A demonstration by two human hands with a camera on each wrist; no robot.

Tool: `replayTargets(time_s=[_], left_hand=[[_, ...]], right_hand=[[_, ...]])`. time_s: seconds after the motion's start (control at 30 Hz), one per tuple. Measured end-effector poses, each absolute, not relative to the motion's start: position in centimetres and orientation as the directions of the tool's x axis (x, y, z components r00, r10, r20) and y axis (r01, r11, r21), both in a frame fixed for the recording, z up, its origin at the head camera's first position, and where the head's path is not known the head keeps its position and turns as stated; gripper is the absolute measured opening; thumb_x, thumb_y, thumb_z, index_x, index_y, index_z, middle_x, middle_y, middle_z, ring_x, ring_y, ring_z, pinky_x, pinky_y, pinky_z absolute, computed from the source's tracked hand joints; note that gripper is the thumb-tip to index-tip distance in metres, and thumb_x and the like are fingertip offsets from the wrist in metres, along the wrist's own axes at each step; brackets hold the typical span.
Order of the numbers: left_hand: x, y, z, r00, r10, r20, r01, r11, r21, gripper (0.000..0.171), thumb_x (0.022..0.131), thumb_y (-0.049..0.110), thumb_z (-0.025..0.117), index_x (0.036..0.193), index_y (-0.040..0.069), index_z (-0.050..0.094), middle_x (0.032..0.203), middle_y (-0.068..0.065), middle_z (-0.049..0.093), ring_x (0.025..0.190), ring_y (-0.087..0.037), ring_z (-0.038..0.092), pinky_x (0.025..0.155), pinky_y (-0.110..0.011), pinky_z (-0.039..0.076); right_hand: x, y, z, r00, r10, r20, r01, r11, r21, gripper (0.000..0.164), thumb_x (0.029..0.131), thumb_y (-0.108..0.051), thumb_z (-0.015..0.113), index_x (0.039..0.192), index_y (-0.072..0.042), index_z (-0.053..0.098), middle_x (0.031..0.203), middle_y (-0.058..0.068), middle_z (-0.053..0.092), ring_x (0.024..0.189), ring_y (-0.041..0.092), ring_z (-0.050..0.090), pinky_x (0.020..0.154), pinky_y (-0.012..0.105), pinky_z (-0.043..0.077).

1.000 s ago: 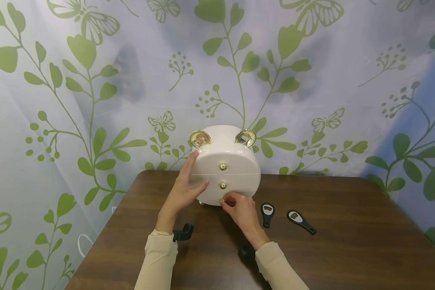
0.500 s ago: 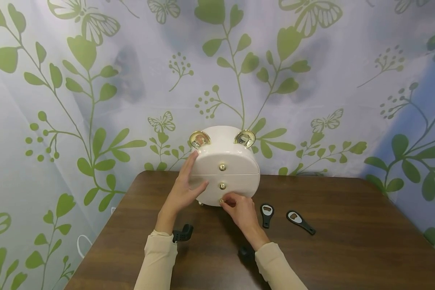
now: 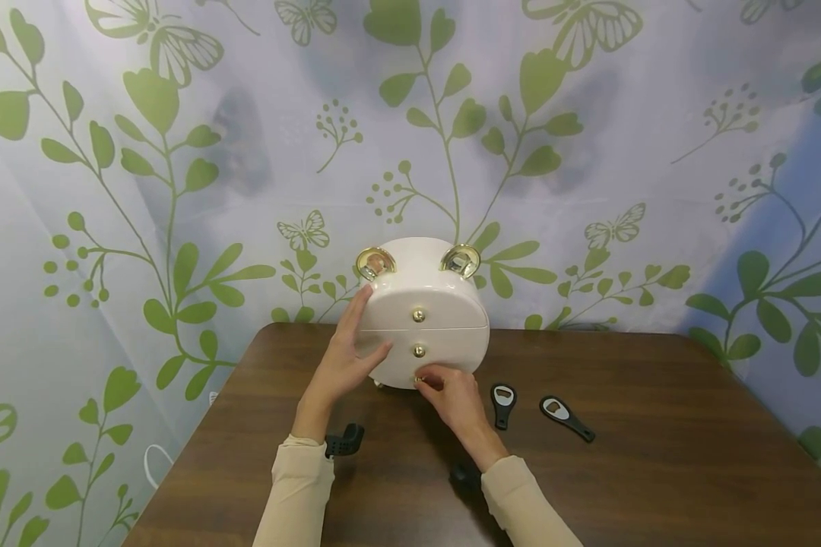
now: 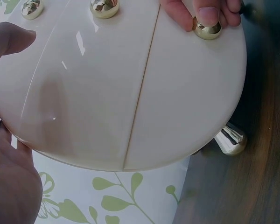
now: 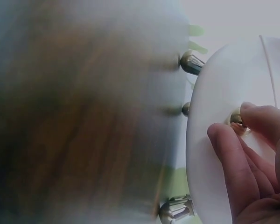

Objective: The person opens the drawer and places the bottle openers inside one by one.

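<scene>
A round white box (image 3: 451, 300) with gold ears (image 3: 461, 261) stands on the table; seams split its front into three drawers, each with a gold knob. My right hand (image 3: 454, 395) pinches the lowest knob (image 4: 208, 31) between thumb and fingers, as the right wrist view also shows. The bottom drawer (image 4: 191, 88) lies nearly flush with the one above, a thin seam between them. My left hand (image 3: 342, 368) rests along the box's left side with long fingers (image 3: 353, 313), its thumb (image 4: 13, 39) spread in front of the upper drawers.
Two black bottle openers (image 3: 502, 405) (image 3: 566, 417) lie on the brown table (image 3: 657, 456) right of the box. Small gold feet (image 4: 231, 139) hold the box up. A leaf-patterned cloth (image 3: 280, 152) hangs behind the table. A white cable (image 3: 152, 465) hangs at the left.
Both hands keep the same places on the box, and the drawers look the same. Only the head view has shifted very slightly.
</scene>
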State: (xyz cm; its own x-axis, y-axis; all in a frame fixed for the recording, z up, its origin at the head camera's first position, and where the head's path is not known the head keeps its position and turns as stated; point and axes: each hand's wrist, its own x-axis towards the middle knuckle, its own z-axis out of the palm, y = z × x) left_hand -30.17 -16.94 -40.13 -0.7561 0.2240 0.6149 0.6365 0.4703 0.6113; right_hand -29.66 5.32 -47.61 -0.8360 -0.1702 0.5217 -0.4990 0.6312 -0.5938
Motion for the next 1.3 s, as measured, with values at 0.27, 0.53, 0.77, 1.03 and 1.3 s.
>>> replayTargets(time_s=[0.27, 0.53, 0.77, 1.03, 1.3], left_hand=[[-30.12, -16.95, -40.06, -0.757, 0.227, 0.613, 0.636, 0.469, 0.613, 0.095, 0.091, 0.012, 0.079, 0.166, 0.018, 0.021, 0.172, -0.003, 0.022, 0.158, -0.025, 0.021, 0.124, -0.053, 0.025], [-30.14, -16.96, -39.93, -0.762, 0.216, 0.610, 0.629, 0.469, 0.620, 0.094, 0.091, 0.013, 0.079, 0.166, 0.017, 0.022, 0.172, -0.002, 0.022, 0.158, -0.024, 0.021, 0.125, -0.052, 0.023], [-30.25, -17.07, -40.19, -0.753, 0.227, 0.617, 0.642, 0.457, 0.616, 0.094, 0.091, 0.011, 0.079, 0.166, 0.015, 0.022, 0.171, -0.003, 0.022, 0.158, -0.024, 0.020, 0.125, -0.053, 0.024], [-30.13, -16.96, -40.23, -0.740, 0.234, 0.631, 0.655, 0.466, 0.595, 0.093, 0.092, 0.010, 0.077, 0.166, 0.015, 0.022, 0.171, -0.006, 0.023, 0.158, -0.028, 0.021, 0.124, -0.055, 0.024], [-30.23, -16.88, -40.29, -0.702, 0.238, 0.671, 0.685, 0.484, 0.545, 0.088, 0.094, 0.001, 0.072, 0.165, 0.011, 0.022, 0.170, -0.013, 0.025, 0.156, -0.033, 0.024, 0.124, -0.054, 0.025]], right_hand=[[-29.68, 5.32, -47.59, -0.827, -0.170, 0.536, -0.512, 0.623, -0.591, 0.010, 0.083, -0.015, 0.087, 0.091, -0.018, 0.081, 0.090, -0.003, 0.080, 0.083, 0.013, 0.077, 0.075, 0.037, 0.062], [-29.74, 5.25, -47.48, -0.818, -0.177, 0.547, -0.522, 0.627, -0.578, 0.009, 0.084, -0.013, 0.086, 0.090, -0.017, 0.081, 0.090, -0.002, 0.080, 0.084, 0.013, 0.077, 0.074, 0.036, 0.062], [-29.67, 5.25, -47.58, -0.820, -0.169, 0.547, -0.518, 0.628, -0.581, 0.009, 0.083, -0.014, 0.087, 0.089, -0.017, 0.081, 0.088, -0.003, 0.080, 0.082, 0.012, 0.077, 0.073, 0.035, 0.062], [-29.64, 5.38, -47.75, -0.823, -0.166, 0.543, -0.513, 0.626, -0.587, 0.009, 0.083, -0.014, 0.087, 0.089, -0.018, 0.081, 0.087, -0.004, 0.079, 0.080, 0.011, 0.076, 0.073, 0.034, 0.062], [-29.61, 5.42, -47.63, -0.820, -0.173, 0.546, -0.523, 0.614, -0.591, 0.010, 0.083, -0.014, 0.086, 0.090, -0.018, 0.081, 0.087, -0.004, 0.080, 0.080, 0.012, 0.076, 0.072, 0.034, 0.062]])
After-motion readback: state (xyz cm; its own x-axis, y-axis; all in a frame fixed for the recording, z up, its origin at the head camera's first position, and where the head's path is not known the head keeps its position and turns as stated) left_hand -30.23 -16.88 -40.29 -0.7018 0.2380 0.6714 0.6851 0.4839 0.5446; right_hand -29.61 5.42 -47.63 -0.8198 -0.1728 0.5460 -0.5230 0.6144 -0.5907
